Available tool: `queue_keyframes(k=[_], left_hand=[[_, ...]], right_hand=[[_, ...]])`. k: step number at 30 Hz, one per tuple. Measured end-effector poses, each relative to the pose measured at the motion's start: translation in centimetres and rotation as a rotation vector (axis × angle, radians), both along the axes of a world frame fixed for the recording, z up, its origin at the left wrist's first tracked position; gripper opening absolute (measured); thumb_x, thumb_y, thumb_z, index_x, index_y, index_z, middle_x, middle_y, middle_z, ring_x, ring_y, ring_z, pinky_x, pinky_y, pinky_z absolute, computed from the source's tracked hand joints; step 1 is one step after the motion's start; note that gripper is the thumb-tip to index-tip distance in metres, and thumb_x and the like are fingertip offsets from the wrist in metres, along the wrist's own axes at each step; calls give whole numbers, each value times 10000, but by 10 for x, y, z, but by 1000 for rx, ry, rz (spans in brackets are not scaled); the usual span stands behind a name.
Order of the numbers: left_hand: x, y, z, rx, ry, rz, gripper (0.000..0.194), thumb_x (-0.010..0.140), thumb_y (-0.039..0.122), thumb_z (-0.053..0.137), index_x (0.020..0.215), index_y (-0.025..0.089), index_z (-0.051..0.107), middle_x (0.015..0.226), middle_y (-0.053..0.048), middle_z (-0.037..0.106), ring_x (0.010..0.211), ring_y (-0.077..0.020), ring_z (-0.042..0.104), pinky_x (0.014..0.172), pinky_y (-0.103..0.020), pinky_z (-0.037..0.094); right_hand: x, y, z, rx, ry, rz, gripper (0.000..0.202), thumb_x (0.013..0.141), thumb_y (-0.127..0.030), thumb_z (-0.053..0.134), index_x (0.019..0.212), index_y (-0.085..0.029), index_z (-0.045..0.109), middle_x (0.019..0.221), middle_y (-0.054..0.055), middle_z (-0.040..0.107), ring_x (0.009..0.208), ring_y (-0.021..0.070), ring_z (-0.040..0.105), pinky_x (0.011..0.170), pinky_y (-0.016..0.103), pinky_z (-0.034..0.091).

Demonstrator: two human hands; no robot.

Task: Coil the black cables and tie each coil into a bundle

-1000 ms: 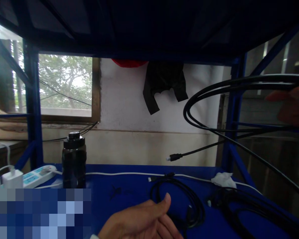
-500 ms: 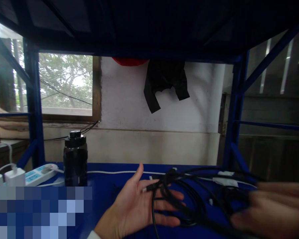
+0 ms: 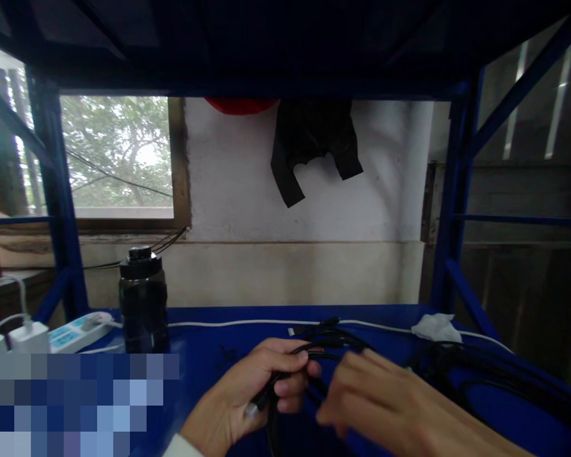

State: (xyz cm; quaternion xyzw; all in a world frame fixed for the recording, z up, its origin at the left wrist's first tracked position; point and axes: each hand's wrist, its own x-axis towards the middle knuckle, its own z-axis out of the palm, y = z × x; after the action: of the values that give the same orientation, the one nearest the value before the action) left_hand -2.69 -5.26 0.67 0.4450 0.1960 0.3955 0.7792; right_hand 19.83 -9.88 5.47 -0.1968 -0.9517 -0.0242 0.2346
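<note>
One black cable (image 3: pixel 265 395), gripped in left hand (image 3: pixel 261 374); right hand (image 3: pixel 375 393) at left's three o'clock, hold unclear; bottle (image 3: pixel 144 311) at left's ten o'clock.

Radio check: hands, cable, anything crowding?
Left hand gripping black cable, metal connector end showing. Right hand close by, grip unclear. More black cabling lying on blue shelf, off right.

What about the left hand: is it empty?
No, the left hand is closed around black cable, with a metal-tipped connector showing near its palm.
</note>
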Motion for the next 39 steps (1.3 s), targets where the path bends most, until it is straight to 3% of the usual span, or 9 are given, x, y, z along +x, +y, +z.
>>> queue_keyframes(k=[5, 7, 9, 12, 21, 27, 32, 35, 39], left_hand=[[-9, -3, 5, -23, -6, -119, 246, 835, 82, 726, 1077, 92, 684, 854, 1, 531, 452, 14, 210, 374, -131, 200], [-11, -5, 7, -25, 15, -152, 226, 875, 96, 706, 1096, 114, 668, 880, -10, 548, 445, 15, 211, 371, -128, 203], [-11, -6, 8, -26, 31, -150, 188, 902, 120, 698, 1086, 123, 661, 897, -18, 567, 432, 22, 219, 366, -125, 202], [-9, -4, 6, -13, 47, -116, 143, 929, 141, 681, 1068, 109, 668, 910, -27, 587, 411, 34, 249, 361, -126, 212], [-1, 7, -5, 121, 195, 92, 292, 1000, 333, 610, 964, 63, 715, 535, 21, 528, 385, -47, 375, 376, -165, 301], [6, 13, -13, 163, 163, 154, 317, 971, 394, 666, 958, 79, 699, 660, 4, 584, 377, -15, 325, 357, -172, 269], [13, 23, -19, 139, 98, 282, 319, 890, 407, 775, 940, 119, 649, 794, 5, 578, 425, 5, 313, 379, -163, 273], [18, 28, -24, 184, 131, 355, 403, 847, 446, 809, 1022, 120, 651, 777, 18, 553, 450, -4, 330, 413, -167, 340], [26, 36, -34, 297, 272, 375, 531, 860, 531, 748, 1171, 120, 619, 778, 16, 553, 445, -29, 374, 406, -195, 408]], right_hand=[[-4, 32, 22, -236, 128, -237, 542, 1019, -583, 527, 1435, -237, 557, 1399, 121, 610, 1272, 284, 583, 1080, 402, 480], [-11, 46, 20, -381, 63, -227, 505, 1040, -595, 475, 1322, -211, 642, 1275, 112, 689, 1160, 269, 657, 1006, 372, 519], [-18, 56, 15, -605, -42, -190, 556, 1065, -617, 379, 1076, -172, 713, 934, 79, 757, 784, 203, 719, 729, 284, 557], [-23, 66, 6, -680, -36, -189, 621, 1061, -644, 369, 862, -145, 681, 608, 23, 652, 514, 128, 586, 519, 213, 425], [7, 93, -26, -901, 227, -261, 692, 971, -767, 440, 863, -137, 706, 643, 61, 706, 485, 143, 624, 431, 194, 431], [7, 86, -43, -1198, 454, -94, 713, 958, -781, 446, 738, -134, 646, 580, 34, 636, 462, 130, 627, 474, 214, 538], [7, 86, -47, -1232, 702, -154, 603, 874, -773, 613, 882, -170, 619, 532, -112, 347, 341, 49, 296, 350, 237, 513], [13, 93, -58, -1204, 740, -255, 605, 876, -793, 585, 790, -196, 535, 487, -109, 332, 328, 69, 341, 327, 219, 474], [28, 102, -69, -1084, 561, -346, 594, 897, -783, 555, 847, -191, 551, 567, -38, 528, 389, 97, 503, 372, 193, 460]])
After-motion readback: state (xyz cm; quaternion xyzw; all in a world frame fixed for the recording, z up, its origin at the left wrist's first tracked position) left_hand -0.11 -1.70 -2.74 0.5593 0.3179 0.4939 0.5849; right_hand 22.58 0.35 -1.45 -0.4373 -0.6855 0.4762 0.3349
